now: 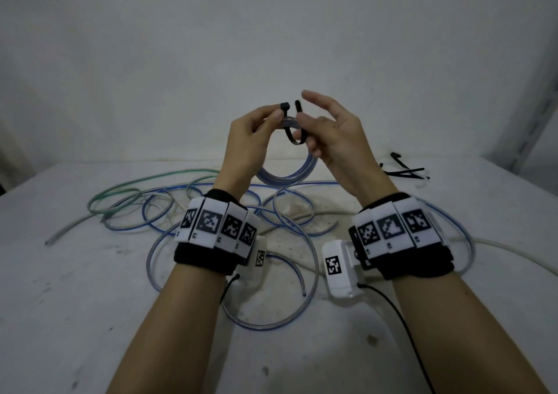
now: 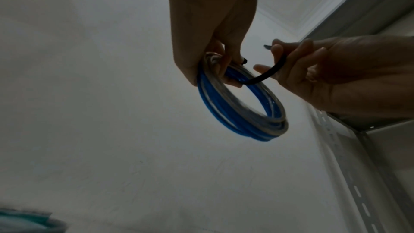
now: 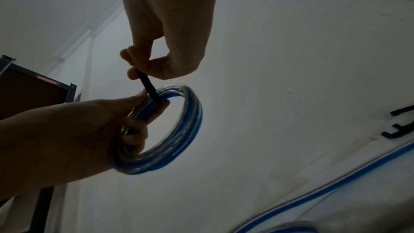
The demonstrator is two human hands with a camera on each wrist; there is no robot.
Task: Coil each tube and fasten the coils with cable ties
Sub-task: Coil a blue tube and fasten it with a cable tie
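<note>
Pale wall rises behind a scuffed white bench (image 1: 90, 288), where loose tubes (image 1: 169, 209), blue-striped, green and clear, sprawl in loops across its left and middle. Above them, raised clear of the bench, the left hand (image 1: 250, 140) has its fingers curled round the top of a blue-striped coil (image 2: 241, 112), thumb pressed by the cable tie's head. A black cable tie (image 1: 291, 128) loops under the coil's strands, both ends pointing up. To its right, the right hand (image 1: 335, 134) pinches the tie's tail between thumb and a curled finger, while its other fingers spread loosely. Farther right, several spare cable ties (image 1: 404, 171) lie on the bench near a metal shelf upright (image 1: 531, 116).
</note>
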